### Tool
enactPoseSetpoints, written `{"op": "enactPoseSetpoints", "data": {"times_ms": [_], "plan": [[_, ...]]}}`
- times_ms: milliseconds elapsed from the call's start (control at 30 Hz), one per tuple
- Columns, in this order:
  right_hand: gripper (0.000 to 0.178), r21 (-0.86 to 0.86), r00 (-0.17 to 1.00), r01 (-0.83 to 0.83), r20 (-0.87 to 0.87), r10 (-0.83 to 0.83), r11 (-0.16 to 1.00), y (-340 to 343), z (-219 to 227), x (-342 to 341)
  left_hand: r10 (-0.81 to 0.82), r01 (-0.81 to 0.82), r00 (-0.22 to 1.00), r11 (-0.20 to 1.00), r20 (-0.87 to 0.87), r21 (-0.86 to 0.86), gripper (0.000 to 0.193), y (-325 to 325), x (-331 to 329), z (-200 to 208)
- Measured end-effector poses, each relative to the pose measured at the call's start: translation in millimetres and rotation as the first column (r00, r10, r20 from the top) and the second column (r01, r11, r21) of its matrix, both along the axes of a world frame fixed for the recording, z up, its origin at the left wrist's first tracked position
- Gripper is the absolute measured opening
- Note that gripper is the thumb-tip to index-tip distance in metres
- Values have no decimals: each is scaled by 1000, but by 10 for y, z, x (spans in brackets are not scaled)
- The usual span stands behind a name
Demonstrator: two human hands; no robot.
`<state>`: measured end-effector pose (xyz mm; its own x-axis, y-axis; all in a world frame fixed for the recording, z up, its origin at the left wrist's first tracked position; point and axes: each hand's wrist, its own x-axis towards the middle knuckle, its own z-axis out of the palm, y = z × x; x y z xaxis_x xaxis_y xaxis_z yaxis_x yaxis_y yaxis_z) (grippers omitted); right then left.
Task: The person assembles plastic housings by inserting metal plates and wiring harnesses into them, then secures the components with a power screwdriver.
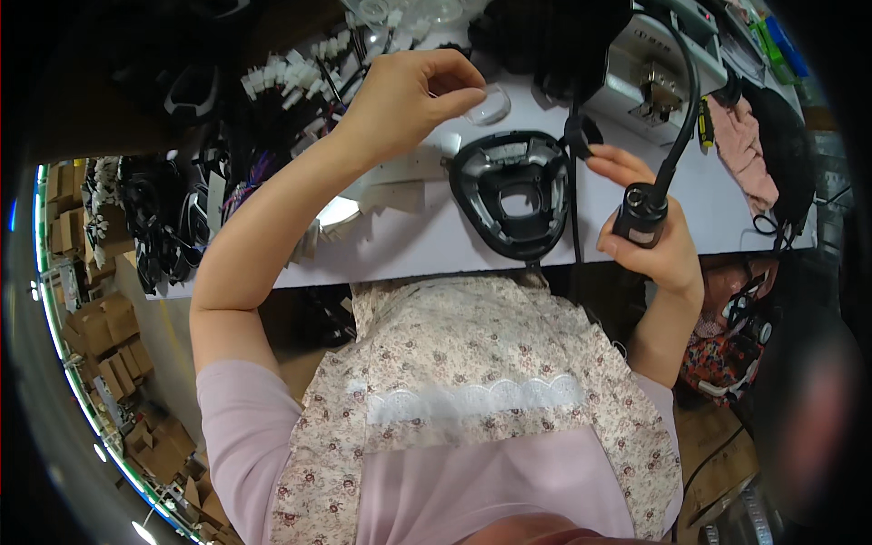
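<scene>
My left hand [409,95] is raised over the far part of the table, thumb and forefinger pinched on a small clear curved plastic piece [491,106]. Just in front lies a black, rounded-triangular plastic housing [513,195] with grey inner parts and a hole in its middle. To its right, my right hand [661,241] is closed round a short black cylinder [640,216] on the end of a black bendable neck [695,86]. Its outstretched fingertips reach a black curved piece [579,136]; whether they grip that piece I cannot tell.
Many white connectors on wires [295,77] are heaped at the back left. Black cables [168,222] hang at the table's left end. A grey-white metal device [636,68] stands back right, near a pink cloth [740,150] and a yellow-black tool [705,125]. Cardboard boxes [109,327] lie beyond, left.
</scene>
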<state>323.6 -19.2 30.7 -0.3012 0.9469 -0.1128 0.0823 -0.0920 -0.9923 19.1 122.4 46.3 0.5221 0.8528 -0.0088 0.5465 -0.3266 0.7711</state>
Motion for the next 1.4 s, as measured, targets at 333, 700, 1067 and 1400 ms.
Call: {"op": "enactPoseSetpoints", "data": {"times_ms": [333,700,1067,1400], "plan": [[65,16,1000,24,14,-24,1000,-41,-11,-15,-186,227,961,953,-203,201,19,-515,241,-346],[65,57,999,-18,36,16,998,-73,23,-20,-195,280,947,892,-257,355,26,-631,340,-509],[71,221,930,-334,238,281,917,-65,-3,-136,-349,336,935,929,64,152,77,-517,239,-152],[51,148,849,276,427,-313,950,-581,456,582,-195,204,979,949,-59,242,51,-431,-49,-48]]}}
